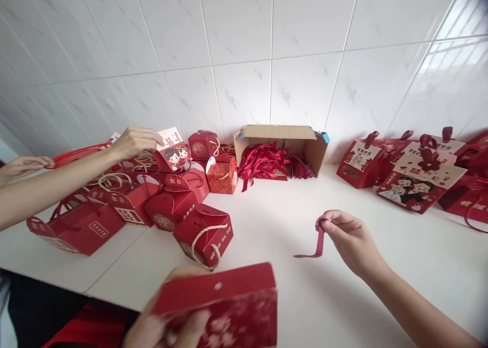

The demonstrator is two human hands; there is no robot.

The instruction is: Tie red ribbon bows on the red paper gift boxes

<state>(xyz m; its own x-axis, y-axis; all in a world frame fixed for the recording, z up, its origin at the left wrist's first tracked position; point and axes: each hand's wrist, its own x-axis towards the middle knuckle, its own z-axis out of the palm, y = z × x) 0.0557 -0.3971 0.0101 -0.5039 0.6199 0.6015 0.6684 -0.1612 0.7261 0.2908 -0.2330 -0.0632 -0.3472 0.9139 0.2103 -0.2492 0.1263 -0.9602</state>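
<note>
In the head view my left hand [152, 327] grips a red gift box [244, 307] at the bottom centre, fingers round its left end. A small hole shows in the box's upper face, and pale flowers mark its near side. Over the white table to the right, my right hand [348, 236] pinches a dark red ribbon [319, 243] between thumb and forefinger. The ribbon hangs down, its lower end bent to the left. Box and ribbon are apart. Beyond the box sits a red gift box with a gold twisted cord [206, 233].
A cardboard box [280, 132] on its side holds red ribbons [263, 160] against the tiled wall. Several red gift boxes [91, 226] crowd the left; another person's hand [135, 142] touches a card-topped box there. More ribbon-handled boxes [362, 162] stand on the right.
</note>
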